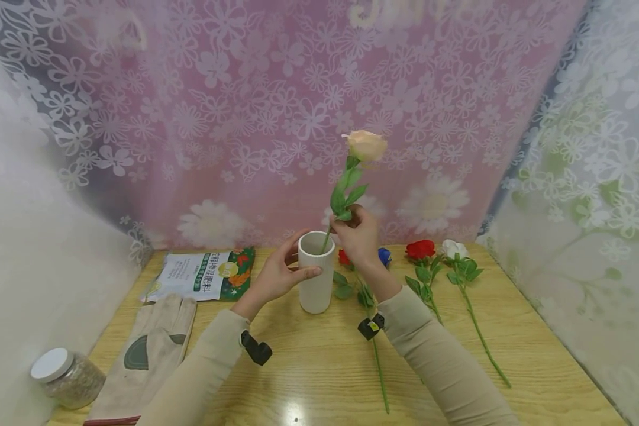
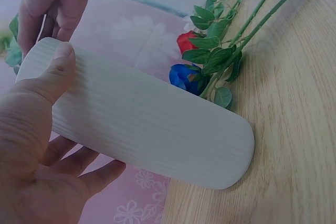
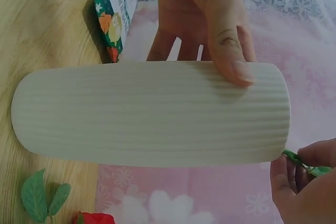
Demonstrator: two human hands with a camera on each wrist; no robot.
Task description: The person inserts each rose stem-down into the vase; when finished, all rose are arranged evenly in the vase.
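A white ribbed vase (image 1: 316,284) stands upright on the wooden table. My left hand (image 1: 279,272) grips it near the rim, thumb on the front and fingers around the far side, as the left wrist view of the vase (image 2: 142,114) also shows. Just above the rim, my right hand (image 1: 358,234) pinches the stem of a pale peach artificial rose (image 1: 366,146). Its bloom leans up and to the right, and its lower stem is inside the vase mouth. In the right wrist view the right hand (image 3: 307,182) holds the green stem beside the rim.
Right of the vase lie a blue rose (image 1: 384,256), a red rose (image 1: 420,249) and a white rose (image 1: 454,248); another red bloom (image 1: 344,257) is partly hidden. At left are a fertilizer bag (image 1: 199,276), work gloves (image 1: 149,349) and a white-lidded jar (image 1: 69,378).
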